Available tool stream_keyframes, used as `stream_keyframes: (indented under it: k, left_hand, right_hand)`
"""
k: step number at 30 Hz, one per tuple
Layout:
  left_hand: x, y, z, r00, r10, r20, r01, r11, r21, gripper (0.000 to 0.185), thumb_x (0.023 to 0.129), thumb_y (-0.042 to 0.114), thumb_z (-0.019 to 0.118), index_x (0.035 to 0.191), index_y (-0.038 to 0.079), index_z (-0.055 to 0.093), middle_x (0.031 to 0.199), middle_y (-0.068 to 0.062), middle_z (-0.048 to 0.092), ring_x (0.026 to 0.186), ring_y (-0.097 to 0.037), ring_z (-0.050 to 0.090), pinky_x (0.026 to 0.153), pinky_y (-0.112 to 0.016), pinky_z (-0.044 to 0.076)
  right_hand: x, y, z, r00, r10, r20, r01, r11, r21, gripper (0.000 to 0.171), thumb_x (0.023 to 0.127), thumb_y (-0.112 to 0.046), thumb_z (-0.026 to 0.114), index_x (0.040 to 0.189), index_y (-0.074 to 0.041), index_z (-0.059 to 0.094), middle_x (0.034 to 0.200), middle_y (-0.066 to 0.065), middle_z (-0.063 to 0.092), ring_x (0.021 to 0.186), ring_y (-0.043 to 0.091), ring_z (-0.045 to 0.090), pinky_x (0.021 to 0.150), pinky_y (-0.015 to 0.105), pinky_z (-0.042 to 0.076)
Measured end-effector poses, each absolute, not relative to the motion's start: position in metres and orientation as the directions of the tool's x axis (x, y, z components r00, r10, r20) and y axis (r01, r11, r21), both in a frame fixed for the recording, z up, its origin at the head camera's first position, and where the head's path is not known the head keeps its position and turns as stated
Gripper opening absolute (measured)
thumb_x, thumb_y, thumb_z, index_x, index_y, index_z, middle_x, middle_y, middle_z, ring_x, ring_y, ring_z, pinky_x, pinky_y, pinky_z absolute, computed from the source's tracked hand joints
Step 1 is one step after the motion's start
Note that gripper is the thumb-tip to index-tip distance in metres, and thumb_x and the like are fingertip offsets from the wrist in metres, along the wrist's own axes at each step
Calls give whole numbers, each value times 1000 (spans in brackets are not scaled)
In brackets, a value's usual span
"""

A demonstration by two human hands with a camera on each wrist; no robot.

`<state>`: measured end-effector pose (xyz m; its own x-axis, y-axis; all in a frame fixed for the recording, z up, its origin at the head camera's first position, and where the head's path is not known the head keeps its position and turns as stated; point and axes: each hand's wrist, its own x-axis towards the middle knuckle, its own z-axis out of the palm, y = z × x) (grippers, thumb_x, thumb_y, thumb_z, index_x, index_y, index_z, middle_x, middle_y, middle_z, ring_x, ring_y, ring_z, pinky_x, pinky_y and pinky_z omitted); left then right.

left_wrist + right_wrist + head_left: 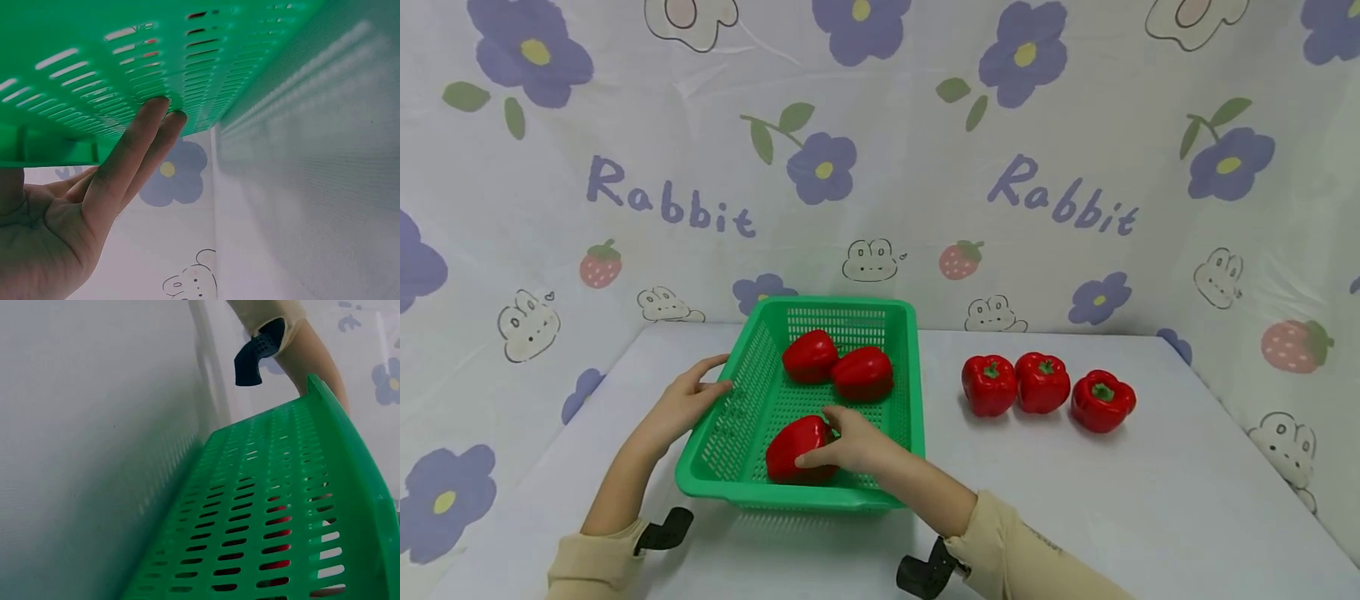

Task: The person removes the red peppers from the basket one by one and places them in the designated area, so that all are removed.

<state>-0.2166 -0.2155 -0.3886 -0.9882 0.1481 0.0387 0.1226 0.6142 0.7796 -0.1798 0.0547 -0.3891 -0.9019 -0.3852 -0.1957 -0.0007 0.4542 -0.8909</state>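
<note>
While the left hand [688, 400] rests flat-fingered against the green basket [741, 492], the right hand [850, 442] grips a red pepper [790, 450] inside it.
Two peppers [838, 367] lie farther back; three more [1045, 387] stand on the counter [1150, 500].

**A:** Which lettering is legible?

**B:** The word "Rabbit", in purple, stands twice on the backdrop cloth [925, 208]: once at the far left [670, 202] and once at the far right [1063, 202].

**A:** Anything else readable?

**B:** No other text, number or brand can be read.
</note>
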Motion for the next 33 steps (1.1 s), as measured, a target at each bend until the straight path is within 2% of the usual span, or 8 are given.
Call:
stream_keyframes:
  k: [7, 11, 17, 21, 28, 33]
  left_hand:
    - [-217, -215, -388, -988, 151, 31, 116, 599, 792, 60, 103, 27, 47, 154, 5, 25, 116, -31, 65, 87, -20, 71, 74, -31, 56]
    - [-218, -216, -388, -988, 154, 35, 121, 597, 793, 59, 103, 27, 47, 154, 5, 25, 116, -31, 65, 87, -20, 71, 75, -32, 57]
    - [-218, -217, -390, -987, 157, 44, 131, 598, 791, 58, 103, 26, 46, 153, 5, 26, 116, -32, 65, 88, -24, 72, 75, -37, 59]
    - [-219, -217, -391, -986, 162, 43, 132, 593, 794, 59, 103, 27, 46, 153, 5, 26, 116, -32, 65, 88, -25, 73, 76, -38, 59]
    - [-219, -218, -392, -986, 160, 39, 127, 586, 800, 59, 103, 27, 46, 153, 5, 25, 116, -33, 64, 86, -26, 73, 74, -38, 60]
    - [-219, -217, -391, -985, 168, 44, 135, 580, 803, 59, 103, 27, 46, 153, 4, 25, 117, -34, 64, 87, -28, 74, 73, -39, 60]
  right_hand:
    - [-175, 48, -386, -837, -509, -200, -49, 434, -900, 69, 82, -11, 76, 143, -2, 46, 146, 15, 49, 139, 34, 41, 105, 49, 45]
    - [-174, 46, -385, -809, -555, -195, -67, 416, -907, 64, 83, -11, 75, 142, -8, 50, 148, 11, 48, 141, 32, 38, 108, 49, 43]
    - [-172, 43, -383, -798, -561, -220, -9, 377, -926, 62, 84, -15, 75, 141, -20, 53, 150, 9, 47, 143, 34, 35, 109, 52, 41]
    - [-171, 41, -381, -796, -558, -234, 36, 343, -939, 61, 84, -15, 75, 141, -24, 54, 152, 8, 44, 144, 32, 31, 110, 54, 37]
    - [-172, 32, -381, -824, -532, -194, 4, 337, -942, 57, 84, -16, 75, 138, -21, 56, 146, 6, 49, 137, 29, 38, 104, 51, 44]
    - [-172, 25, -380, -849, -489, -199, 15, 356, -935, 63, 83, -19, 77, 141, -16, 52, 143, 8, 51, 133, 30, 45, 102, 47, 47]
